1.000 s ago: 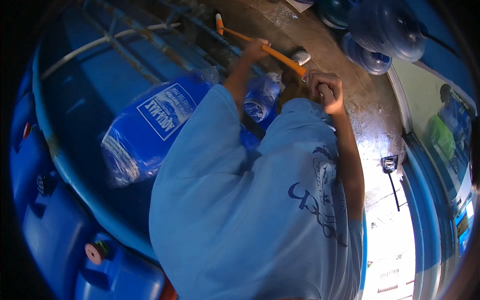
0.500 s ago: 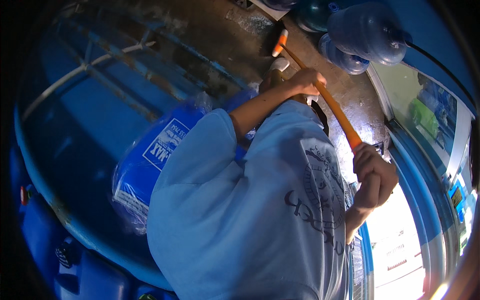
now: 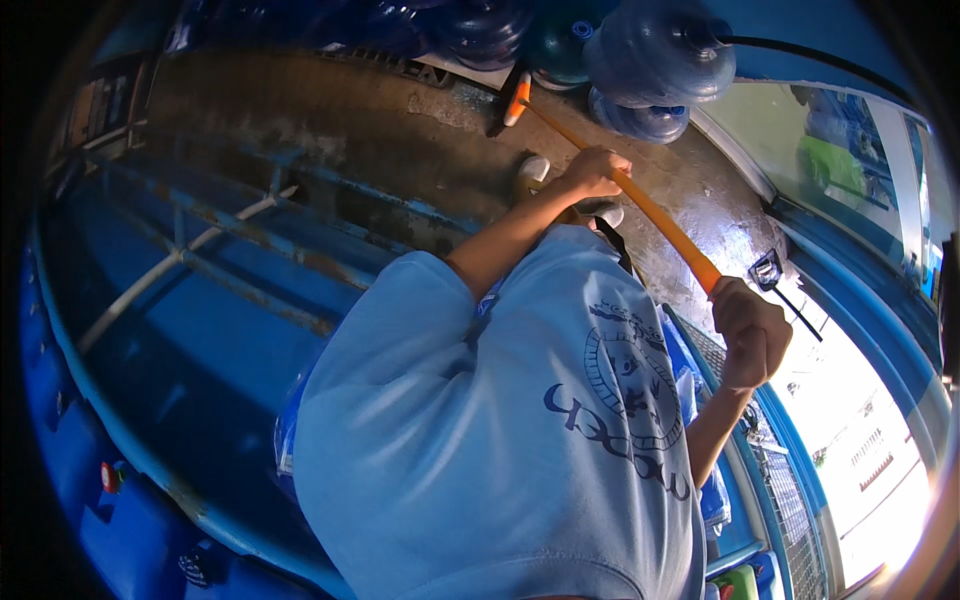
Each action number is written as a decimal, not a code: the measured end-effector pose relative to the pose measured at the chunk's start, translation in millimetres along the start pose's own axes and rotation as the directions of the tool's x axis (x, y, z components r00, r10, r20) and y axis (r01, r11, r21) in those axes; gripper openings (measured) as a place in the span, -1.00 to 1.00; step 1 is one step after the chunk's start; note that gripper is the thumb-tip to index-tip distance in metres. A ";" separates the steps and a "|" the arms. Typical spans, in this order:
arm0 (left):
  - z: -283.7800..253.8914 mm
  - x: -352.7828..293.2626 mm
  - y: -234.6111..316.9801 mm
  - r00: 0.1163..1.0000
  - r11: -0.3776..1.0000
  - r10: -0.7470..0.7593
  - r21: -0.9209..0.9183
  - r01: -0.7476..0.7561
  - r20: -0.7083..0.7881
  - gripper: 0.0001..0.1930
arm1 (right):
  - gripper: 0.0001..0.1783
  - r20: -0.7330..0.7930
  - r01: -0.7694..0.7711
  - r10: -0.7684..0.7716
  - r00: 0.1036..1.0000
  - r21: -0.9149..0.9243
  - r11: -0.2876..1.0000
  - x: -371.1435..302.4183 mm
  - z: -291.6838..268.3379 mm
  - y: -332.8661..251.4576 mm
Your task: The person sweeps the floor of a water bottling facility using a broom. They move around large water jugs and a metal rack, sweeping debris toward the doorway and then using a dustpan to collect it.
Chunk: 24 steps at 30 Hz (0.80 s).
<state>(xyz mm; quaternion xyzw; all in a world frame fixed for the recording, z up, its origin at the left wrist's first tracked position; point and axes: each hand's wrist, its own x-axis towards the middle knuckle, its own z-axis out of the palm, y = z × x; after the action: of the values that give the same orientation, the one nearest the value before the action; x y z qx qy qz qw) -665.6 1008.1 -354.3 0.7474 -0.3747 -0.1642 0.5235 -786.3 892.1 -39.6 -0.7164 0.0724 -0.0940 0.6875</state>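
Both of my hands are closed around a long orange handle, which runs slantwise across the front of my body. My left hand grips it partway down. Nearer to me, my right hand wraps round its thick upper end. At the far end, on the floor, is an orange and white head; a dark strip along its left side looks like bristles, so the tool appears to be a broom. The head rests close to some water jugs, beyond my light-coloured shoe.
Large clear blue water jugs stand beyond the floor. A blue metal frame fills the left, with blue containers behind it. A black long-handled dustpan-like object is near the bright doorway at right.
The view has turned, bringing the dark dustpan-like object and more jugs into sight. The broom head has moved farther from my shoe, closer to the jugs. Both hands keep their grip.
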 end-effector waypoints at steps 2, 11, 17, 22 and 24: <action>13.2 2.5 -4.1 0.991 0.994 -0.091 -0.045 0.095 0.095 -0.91 | -0.90 0.064 -0.011 0.016 0.998 -0.072 0.997 -0.7 -5.3 -0.5; 30.9 -2.7 8.0 0.941 0.974 -0.056 -0.189 0.125 0.335 -0.89 | -0.90 -0.007 -0.128 0.129 0.992 -0.173 0.977 -6.5 0.7 -17.4; 32.5 8.3 36.8 0.854 0.993 0.055 -0.118 0.007 0.518 -0.89 | -0.88 -0.235 -0.083 0.037 0.971 -0.189 0.978 -28.8 20.7 -46.6; 10.0 5.1 68.5 0.883 0.990 0.105 -0.134 -0.049 0.457 -0.90 | -0.90 -0.020 0.017 -0.020 1.000 -0.137 0.990 -25.6 -1.8 -84.6; -4.3 -2.5 70.5 0.907 0.995 0.067 -0.090 -0.032 0.415 -0.90 | -0.90 0.070 -0.008 0.013 0.997 -0.066 0.998 -23.1 -17.0 -85.3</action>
<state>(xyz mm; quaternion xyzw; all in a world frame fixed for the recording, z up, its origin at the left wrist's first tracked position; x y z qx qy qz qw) -691.8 1000.7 -289.1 0.6633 -0.4899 -0.3220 0.4651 -815.0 884.8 45.4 -0.7410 0.0550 -0.0625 0.6663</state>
